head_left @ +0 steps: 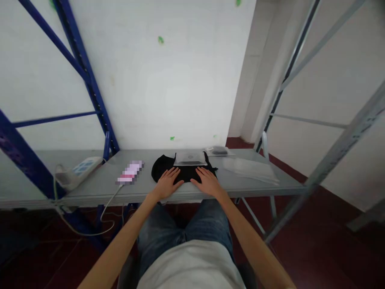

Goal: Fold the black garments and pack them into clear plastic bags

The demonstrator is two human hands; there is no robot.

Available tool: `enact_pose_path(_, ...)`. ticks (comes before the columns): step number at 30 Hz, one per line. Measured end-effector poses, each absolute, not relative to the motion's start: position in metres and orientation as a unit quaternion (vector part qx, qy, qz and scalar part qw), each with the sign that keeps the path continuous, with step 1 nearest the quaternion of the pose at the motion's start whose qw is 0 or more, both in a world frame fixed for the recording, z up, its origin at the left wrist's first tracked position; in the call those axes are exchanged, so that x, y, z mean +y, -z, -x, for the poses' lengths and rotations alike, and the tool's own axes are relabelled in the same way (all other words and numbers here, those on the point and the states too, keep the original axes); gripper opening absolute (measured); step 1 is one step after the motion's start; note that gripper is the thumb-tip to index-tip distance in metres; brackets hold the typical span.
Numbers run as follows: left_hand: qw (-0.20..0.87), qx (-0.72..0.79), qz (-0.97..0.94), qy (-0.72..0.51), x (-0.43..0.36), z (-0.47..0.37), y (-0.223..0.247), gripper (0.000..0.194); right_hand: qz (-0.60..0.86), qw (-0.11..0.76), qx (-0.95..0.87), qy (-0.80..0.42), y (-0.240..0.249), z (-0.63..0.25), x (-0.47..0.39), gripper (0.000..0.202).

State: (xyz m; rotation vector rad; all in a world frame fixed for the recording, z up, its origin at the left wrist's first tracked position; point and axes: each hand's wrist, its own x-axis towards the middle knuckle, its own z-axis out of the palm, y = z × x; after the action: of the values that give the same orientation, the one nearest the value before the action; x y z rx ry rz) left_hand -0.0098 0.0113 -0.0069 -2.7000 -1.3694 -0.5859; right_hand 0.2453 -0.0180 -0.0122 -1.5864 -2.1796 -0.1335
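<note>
— Hands first: where are they?
— Left hand [167, 183] and right hand [207, 181] lie flat, fingers spread, gripping nothing, pressing the near edge of the black cloth [161, 166].
— And the cloth?
— Under both palms, long axis left-right, reaching beyond the fingertips; neither hand is nearer. A clear packet [190, 157] lies just past the fingers.

Matt black cloth [183, 171] w/ glossy clear plastic bag [190, 158] on it, on smooth grey metal table [99, 186].
</note>
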Motion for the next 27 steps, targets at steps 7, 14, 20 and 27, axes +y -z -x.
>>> enact_pose_path(7,0.032,-0.443,0.873,0.200,0.0109,0.0094,0.0079,0.067,0.575,0.219,-0.787,0.045,0.0108,-0.2449,-0.0185,0.074)
enact_pose_path(14,0.024,-0.442,0.875,0.198,0.0107,0.0097,0.0055,0.066,0.573,0.222,-0.787,0.047,0.0104,-0.2446,-0.0189,0.073)
enact_pose_path(20,0.027,-0.445,0.871,0.207,0.0107,0.0087,0.0060,0.064,0.577,0.221,-0.785,0.045,0.0105,-0.2444,-0.0189,0.073)
enact_pose_path(27,0.026,-0.449,0.869,0.206,0.0110,0.0081,0.0068,0.063,0.577,0.220,-0.786,0.045,0.0114,-0.2448,-0.0173,0.072)
